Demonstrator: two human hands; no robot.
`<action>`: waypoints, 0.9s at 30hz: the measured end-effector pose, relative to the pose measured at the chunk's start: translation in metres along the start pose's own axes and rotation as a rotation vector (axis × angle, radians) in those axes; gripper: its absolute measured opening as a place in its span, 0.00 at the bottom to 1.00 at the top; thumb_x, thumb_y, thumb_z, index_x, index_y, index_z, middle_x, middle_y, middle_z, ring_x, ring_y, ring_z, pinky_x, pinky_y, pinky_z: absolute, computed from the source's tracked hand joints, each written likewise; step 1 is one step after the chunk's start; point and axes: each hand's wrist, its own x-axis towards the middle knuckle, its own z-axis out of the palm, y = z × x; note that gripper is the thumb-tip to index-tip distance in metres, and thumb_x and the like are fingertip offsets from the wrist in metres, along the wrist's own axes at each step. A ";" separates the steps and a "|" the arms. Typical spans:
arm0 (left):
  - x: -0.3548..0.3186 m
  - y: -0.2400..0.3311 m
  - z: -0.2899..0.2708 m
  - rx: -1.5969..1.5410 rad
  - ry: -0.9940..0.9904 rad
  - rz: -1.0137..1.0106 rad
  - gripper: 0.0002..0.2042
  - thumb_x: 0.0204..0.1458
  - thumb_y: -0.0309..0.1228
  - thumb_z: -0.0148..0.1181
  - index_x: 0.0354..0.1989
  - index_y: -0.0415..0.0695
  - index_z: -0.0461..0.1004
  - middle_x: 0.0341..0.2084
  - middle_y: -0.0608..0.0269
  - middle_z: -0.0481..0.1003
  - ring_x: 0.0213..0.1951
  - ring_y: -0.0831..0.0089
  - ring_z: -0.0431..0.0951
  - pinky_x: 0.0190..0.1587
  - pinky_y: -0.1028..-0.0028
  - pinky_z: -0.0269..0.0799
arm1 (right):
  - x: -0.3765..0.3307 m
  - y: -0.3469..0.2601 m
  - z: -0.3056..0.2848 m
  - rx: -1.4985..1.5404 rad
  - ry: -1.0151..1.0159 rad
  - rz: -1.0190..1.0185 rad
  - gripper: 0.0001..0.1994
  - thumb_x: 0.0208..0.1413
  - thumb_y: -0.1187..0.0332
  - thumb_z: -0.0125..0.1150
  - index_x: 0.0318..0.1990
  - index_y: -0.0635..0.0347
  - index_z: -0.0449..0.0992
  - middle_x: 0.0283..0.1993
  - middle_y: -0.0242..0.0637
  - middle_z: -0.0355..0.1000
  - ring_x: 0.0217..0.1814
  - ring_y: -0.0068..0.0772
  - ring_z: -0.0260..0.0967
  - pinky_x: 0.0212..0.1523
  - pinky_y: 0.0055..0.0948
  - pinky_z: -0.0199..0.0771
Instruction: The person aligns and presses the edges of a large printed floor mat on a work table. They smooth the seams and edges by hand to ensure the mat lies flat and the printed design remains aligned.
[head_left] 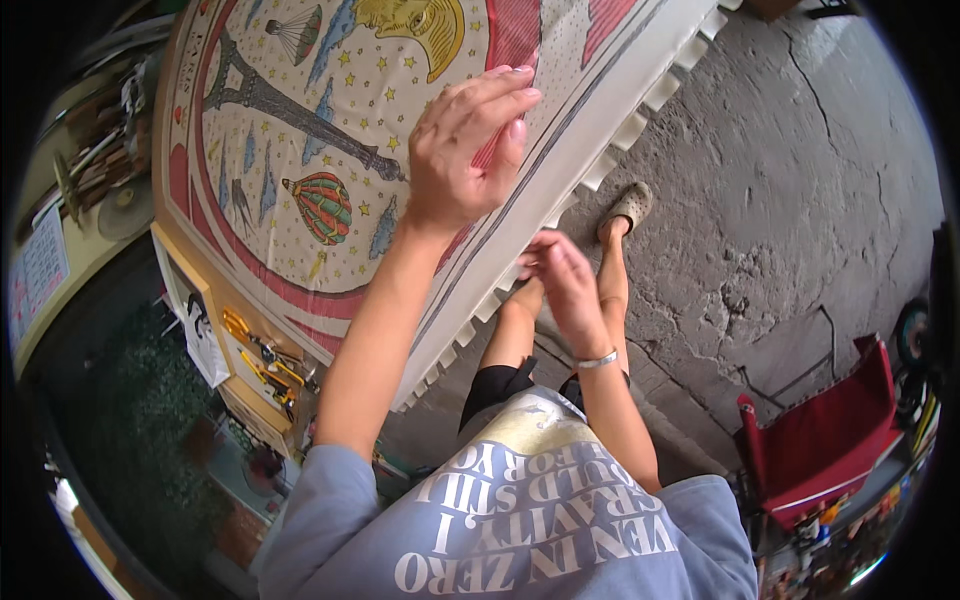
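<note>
While the left hand (465, 140) lies flat on the printed cloth (300, 130), fingers together and stretched toward its upper edge, it grips nothing, just presses palm-down on the fabric near a red band. Cloth is cream with a red ring border, stars, a grey tower, a striped balloon (318, 207) and a yellow sun face at the top; it covers a tilted board filling the upper left of the view. White scalloped trim (600, 150) runs along the cloth's right edge, diagonal from top right to lower centre. Right hand (562, 275) sits at that trim, fingertips pinched together on 1 of the tabs; thumb and fingers closed tight, though what exactly is between them is too small to tell. Silver bracelet (597, 359) on the right wrist. Below the edge, a foot in a beige sandal (627, 208) stands on cracked grey concrete floor (790, 170). Red folding chair (825, 430) at lower right. Yellow-handled tools (262, 362) hang under the board at left.
</note>
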 end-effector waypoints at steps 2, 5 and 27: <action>-0.032 0.002 -0.032 0.021 -0.049 0.070 0.14 0.56 0.27 0.60 0.51 0.49 0.81 0.51 0.65 0.81 0.55 0.65 0.80 0.54 0.65 0.74 | -0.012 0.043 0.021 -0.042 -0.023 -0.017 0.14 0.73 0.59 0.54 0.54 0.59 0.75 0.47 0.26 0.75 0.50 0.19 0.72 0.52 0.25 0.74; -0.097 0.008 -0.089 0.031 -0.129 0.038 0.13 0.57 0.26 0.61 0.50 0.47 0.81 0.52 0.61 0.81 0.56 0.61 0.80 0.57 0.63 0.74 | -0.026 0.091 0.052 0.219 0.058 -0.084 0.12 0.73 0.59 0.53 0.53 0.57 0.75 0.47 0.25 0.75 0.50 0.18 0.72 0.52 0.25 0.73; -0.204 0.010 -0.093 0.121 -0.199 -0.144 0.13 0.57 0.32 0.60 0.50 0.50 0.81 0.57 0.66 0.77 0.62 0.60 0.74 0.64 0.61 0.63 | -0.050 0.144 0.053 0.407 -0.009 -0.138 0.17 0.69 0.66 0.58 0.60 0.61 0.71 0.58 0.34 0.75 0.61 0.26 0.71 0.62 0.32 0.70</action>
